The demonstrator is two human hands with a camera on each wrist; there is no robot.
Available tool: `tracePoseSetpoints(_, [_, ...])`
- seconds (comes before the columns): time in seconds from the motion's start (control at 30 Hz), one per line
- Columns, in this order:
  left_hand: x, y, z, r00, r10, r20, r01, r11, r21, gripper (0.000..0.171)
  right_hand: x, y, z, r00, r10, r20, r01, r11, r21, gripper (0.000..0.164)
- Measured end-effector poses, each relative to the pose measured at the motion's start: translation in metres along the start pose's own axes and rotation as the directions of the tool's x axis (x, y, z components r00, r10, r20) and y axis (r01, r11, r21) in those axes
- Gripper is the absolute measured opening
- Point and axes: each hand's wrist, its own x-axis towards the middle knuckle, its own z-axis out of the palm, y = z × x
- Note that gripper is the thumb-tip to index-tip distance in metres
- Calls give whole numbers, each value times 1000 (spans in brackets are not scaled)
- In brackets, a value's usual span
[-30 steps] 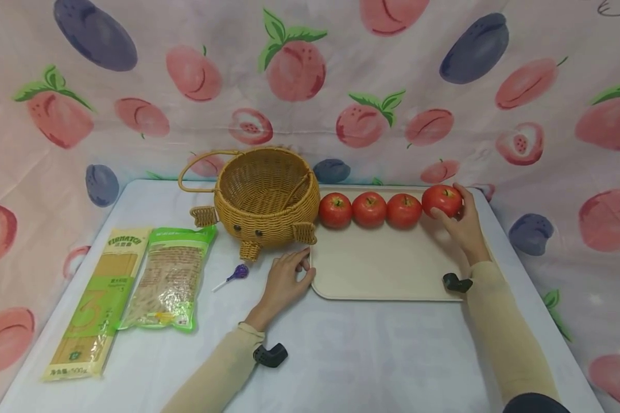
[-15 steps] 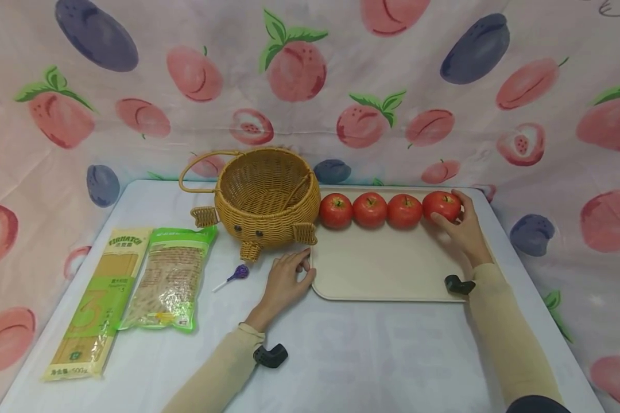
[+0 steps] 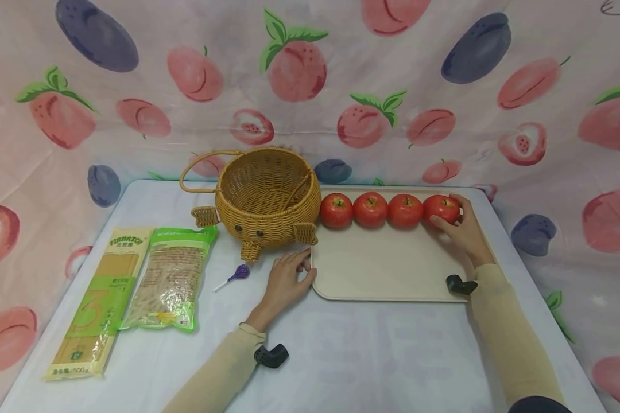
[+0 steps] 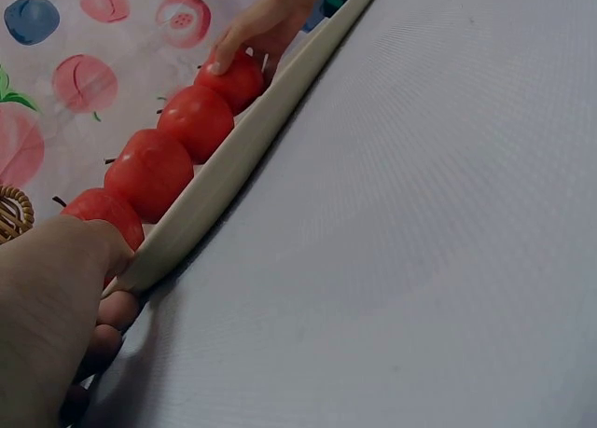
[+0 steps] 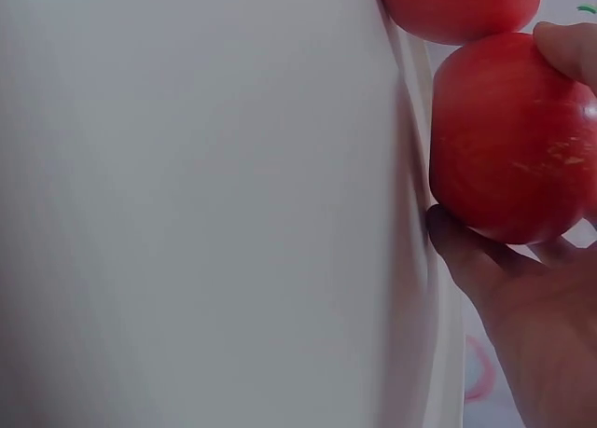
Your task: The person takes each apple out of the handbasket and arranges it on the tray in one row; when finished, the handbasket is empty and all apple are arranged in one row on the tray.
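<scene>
A row of several red apples runs along the back of a beige tray (image 3: 387, 269). My right hand (image 3: 467, 232) holds the rightmost apple (image 3: 441, 207), its thumb in front and fingers round the far side. In the right wrist view that apple (image 5: 513, 139) touches its neighbour (image 5: 462, 4). At the tray's left edge, my left hand (image 3: 285, 281) grips the rim. The left wrist view has the thumb of that hand (image 4: 47, 297) over the rim and the other fingers below it, partly hidden.
A wicker basket (image 3: 268, 223) with an animal face stands left of the apples, touching or very close to the tray. Before it lies a purple lollipop (image 3: 239, 272). Farther left are a green-edged clear food bag (image 3: 167, 281) and a spaghetti pack (image 3: 100, 304).
The right hand has lowered the rightmost apple slightly, and it now sits level with the others in the row. The left hand has kept its place at the tray's edge.
</scene>
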Motion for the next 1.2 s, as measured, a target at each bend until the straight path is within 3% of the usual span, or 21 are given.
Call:
tracePoseSetpoints(0.17, [-1,-1,-1,1000,-9,5,9,1000,9,43,6,14,1,1000,1,-13,-1,999,-34,82])
tracePoseSetpoints(0.73, [2,2,2,1000,-5,20,5,1000,3,44,4,13,-4,999,-30,39,32,997,-70,90])
tracePoseSetpoints(1.03, [2,-1,-1,998,-21,66,26,996,-85,44,5,14,-6,997,1,75,7,994,-106,94])
tracePoseSetpoints(1.2, [-6,-7,-13,994,-2,110,19,988,-152,41,5,15,-10,994,-12,107,21,996,-82,91])
